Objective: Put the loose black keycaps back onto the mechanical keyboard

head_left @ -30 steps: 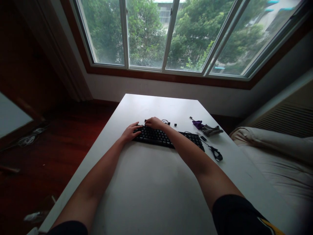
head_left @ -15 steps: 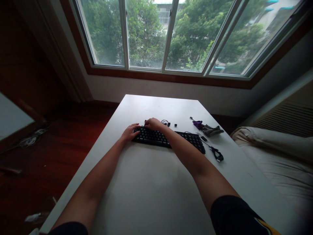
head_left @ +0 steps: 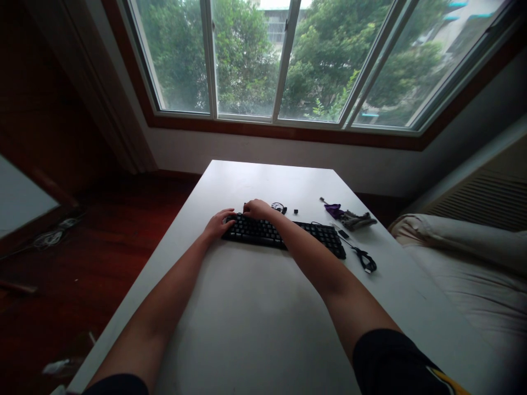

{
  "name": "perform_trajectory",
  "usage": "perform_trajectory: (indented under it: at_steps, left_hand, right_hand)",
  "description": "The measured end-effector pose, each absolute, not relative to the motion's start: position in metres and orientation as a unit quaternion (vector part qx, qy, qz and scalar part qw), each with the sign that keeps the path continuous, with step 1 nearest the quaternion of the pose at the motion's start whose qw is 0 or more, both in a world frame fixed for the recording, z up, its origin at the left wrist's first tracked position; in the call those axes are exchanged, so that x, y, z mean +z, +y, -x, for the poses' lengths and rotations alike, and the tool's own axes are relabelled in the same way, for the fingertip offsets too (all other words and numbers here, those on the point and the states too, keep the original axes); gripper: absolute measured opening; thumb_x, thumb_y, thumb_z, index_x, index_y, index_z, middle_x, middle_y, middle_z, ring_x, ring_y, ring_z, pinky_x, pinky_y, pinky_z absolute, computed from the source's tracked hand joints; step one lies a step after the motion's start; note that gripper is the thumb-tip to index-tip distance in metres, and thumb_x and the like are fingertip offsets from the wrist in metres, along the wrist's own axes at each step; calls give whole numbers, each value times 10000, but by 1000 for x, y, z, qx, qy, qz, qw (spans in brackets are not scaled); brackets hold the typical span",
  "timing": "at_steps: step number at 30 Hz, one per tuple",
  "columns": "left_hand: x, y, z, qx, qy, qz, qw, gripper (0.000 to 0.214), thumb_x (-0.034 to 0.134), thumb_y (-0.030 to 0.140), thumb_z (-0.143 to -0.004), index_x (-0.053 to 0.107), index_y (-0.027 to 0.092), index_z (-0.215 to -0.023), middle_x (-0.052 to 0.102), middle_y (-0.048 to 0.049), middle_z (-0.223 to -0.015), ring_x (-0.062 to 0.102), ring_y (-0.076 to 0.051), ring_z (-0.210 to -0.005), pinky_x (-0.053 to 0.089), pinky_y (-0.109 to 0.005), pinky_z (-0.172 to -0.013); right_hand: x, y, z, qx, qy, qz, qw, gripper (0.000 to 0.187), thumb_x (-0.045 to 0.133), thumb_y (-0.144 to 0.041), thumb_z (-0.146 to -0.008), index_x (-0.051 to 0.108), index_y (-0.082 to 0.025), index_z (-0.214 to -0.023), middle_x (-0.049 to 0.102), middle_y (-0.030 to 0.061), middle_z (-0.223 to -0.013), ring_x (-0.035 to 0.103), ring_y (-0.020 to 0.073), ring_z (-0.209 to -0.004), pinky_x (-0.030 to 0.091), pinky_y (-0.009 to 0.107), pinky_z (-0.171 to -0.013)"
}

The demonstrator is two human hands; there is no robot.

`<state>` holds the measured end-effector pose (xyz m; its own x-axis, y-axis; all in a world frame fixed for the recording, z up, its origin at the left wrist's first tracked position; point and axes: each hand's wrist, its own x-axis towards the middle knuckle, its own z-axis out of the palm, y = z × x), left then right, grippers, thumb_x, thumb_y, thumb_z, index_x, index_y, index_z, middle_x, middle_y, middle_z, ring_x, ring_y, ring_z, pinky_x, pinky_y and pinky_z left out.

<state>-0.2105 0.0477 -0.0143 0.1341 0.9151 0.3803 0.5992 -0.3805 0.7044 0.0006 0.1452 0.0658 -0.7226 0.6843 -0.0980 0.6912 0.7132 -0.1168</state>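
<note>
The black computer keyboard (head_left: pixel 257 237) lies flat on the white table (head_left: pixel 230 307), in front of the person, w/ its right end nearer to the black USB cable (head_left: pixel 365 260). The L hand (head_left: pixel 216 224) is at its left end, fingers spread and thumb apart, touching the corner. The R hand (head_left: pixel 258 208) is bent over the upper-left keys; its fingertips are hidden, so I can't tell if they pinch sth. A small black piece (head_left: pixel 295 211), prob. a keycap, sits just behind. I judge the keyboard rather light, stiff & long, its smooth case a bit slippery; keys prob. delicate, so best hold = the short ends or frame edges, w/o pulling on keys.
</note>
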Motion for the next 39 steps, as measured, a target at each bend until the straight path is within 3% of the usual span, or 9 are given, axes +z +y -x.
perform_trajectory:
  at_steps: [6, 15, 24, 28, 32, 39]
  left_hand:
    - [-16, 49, 211, 402, 524, -724, 200, 317, 627, 308, -881, 714, 252, -1181, 600, -45, -1431, 542, -241, -1345, 387, -428, -1195]
    - [-13, 47, 210, 407, 520, -724, 200, 306, 619, 303, -883, 717, 263, -1170, 607, -37, -1420, 548, -234, -1337, 393, -428, -1190]
    - [-14, 47, 207, 402, 527, -722, 196, 285, 622, 300, -878, 730, 261, -1139, 618, -36, -1396, 554, -233, -1324, 395, -427, -1191]
    - [-16, 48, 207, 405, 525, -723, 194, 281, 620, 302, -878, 731, 258, -1133, 623, -40, -1381, 567, -231, -1301, 408, -426, -1178]
    - [-16, 48, 208, 410, 522, -720, 203, 277, 617, 293, -877, 732, 257, -1127, 622, -42, -1382, 562, -229, -1307, 402, -430, -1183]
    - [-13, 46, 209, 417, 513, -717, 219, 285, 602, 277, -881, 726, 259, -1137, 612, -41, -1396, 564, -226, -1305, 409, -424, -1179]
  right_hand:
    - [62, 142, 5, -28, 926, -374, 33, 253, 612, -380, -914, 760, -261, -1082, 743, 84, -1114, 669, 232, -1002, 452, 265, -764]
    - [47, 157, -7, -185, 886, -424, -30, 403, 494, -510, -1001, 781, -227, -1020, 766, 48, -991, 674, 184, -932, 449, 229, -776]
    - [29, 161, -5, -235, 867, -438, -29, 484, 605, -638, -909, 770, -196, -1017, 757, 57, -987, 670, 184, -890, 451, 219, -714]
    - [25, 160, -4, -229, 866, -442, -48, 447, 648, -612, -895, 762, -200, -1026, 754, 55, -1040, 672, 186, -933, 453, 209, -727]
    - [27, 157, -4, -217, 860, -459, -52, 381, 578, -538, -960, 766, -210, -1003, 757, 47, -1000, 673, 181, -907, 444, 217, -723]
    - [31, 163, 0, -52, 843, -518, -131, 270, 525, -384, -999, 692, -238, -1154, 687, 105, -1176, 595, 237, -1081, 437, 300, -858]
